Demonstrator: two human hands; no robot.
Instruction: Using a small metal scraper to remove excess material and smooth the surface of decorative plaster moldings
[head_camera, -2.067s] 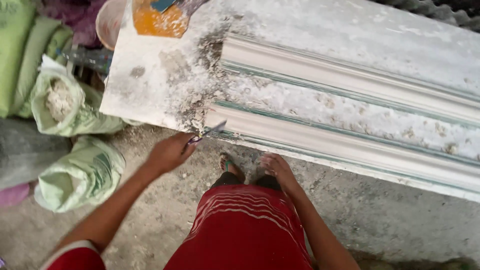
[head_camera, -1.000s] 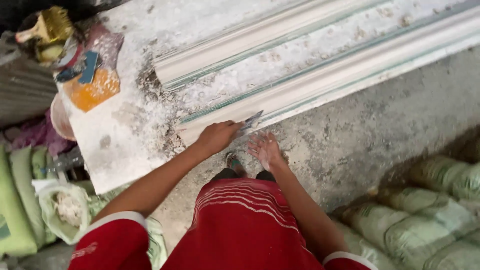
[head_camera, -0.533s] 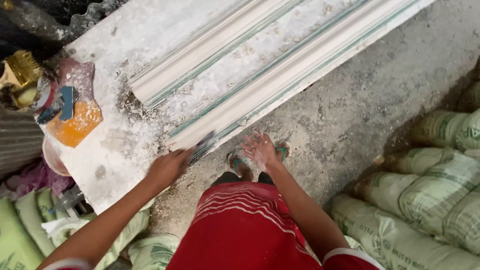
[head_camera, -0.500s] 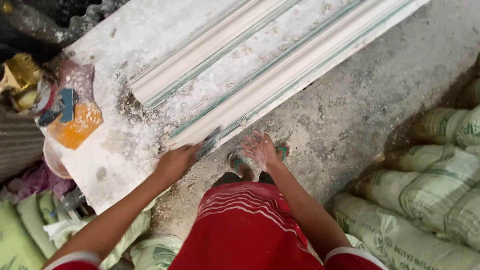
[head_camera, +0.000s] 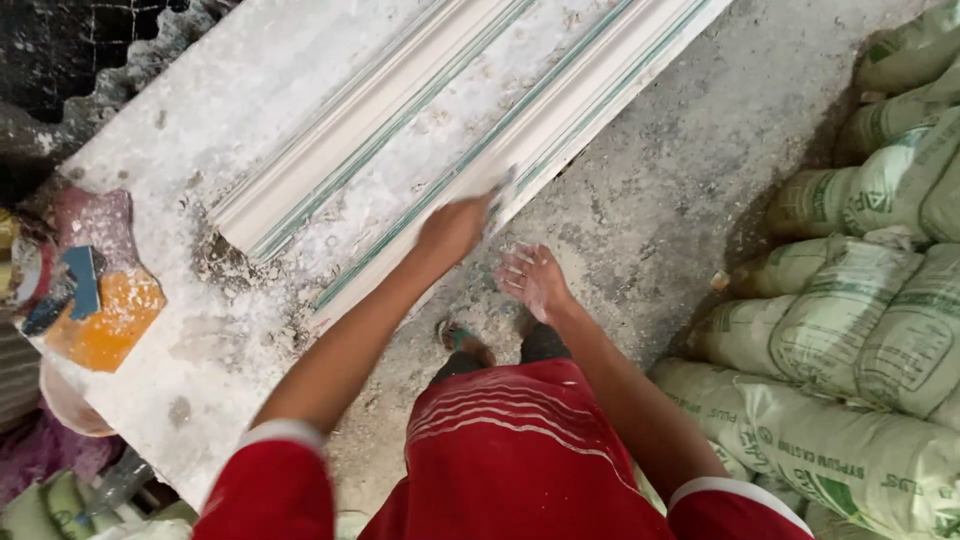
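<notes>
Two long white plaster mouldings lie side by side on a dusty white slab. My left hand grips a flat metal scraper and presses its blade against the outer edge of the near moulding. The far moulding lies untouched beside it. My right hand hovers open below the slab's edge, palm dusted white, holding nothing.
Plaster crumbs are heaped at the mouldings' left ends. An orange and pink plastic bag with a blue tool lies on the slab's left corner. Stacked green-printed sacks fill the right side. The concrete floor is dusty.
My left hand has slid the scraper rightward along the near moulding's edge, away from its left end. My view has shifted right, showing more sacks.
</notes>
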